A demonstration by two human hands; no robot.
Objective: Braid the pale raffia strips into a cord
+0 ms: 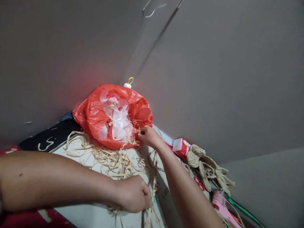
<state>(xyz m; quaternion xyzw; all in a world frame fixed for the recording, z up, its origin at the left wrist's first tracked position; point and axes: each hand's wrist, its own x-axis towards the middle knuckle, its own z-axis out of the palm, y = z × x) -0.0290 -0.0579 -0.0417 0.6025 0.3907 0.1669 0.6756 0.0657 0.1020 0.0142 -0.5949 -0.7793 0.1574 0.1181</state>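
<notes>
A red plastic bag (95, 118) stands with its mouth open against the wall. Crumpled white plastic (121, 125) and some pale strands fill it. My right hand (150, 136) is closed at the bag's right rim, its fingertips pinching pale raffia strands there. Lower down, over the white tabletop (87, 215), my left hand (134, 193) is closed with its fingers curled round raffia strands (154, 186) that hang beside and below it; its fingertips are partly hidden. A tangled heap of loose raffia (116, 161) lies in front of the bag, between it and my left forearm.
Grey walls meet behind the bag. At right lie a red and white box (180, 148), braided raffia pieces (201, 161), red scissor handles (199, 183), a pink object (223, 205) and a green rod (244, 209). A dark flat object (54, 136) lies left.
</notes>
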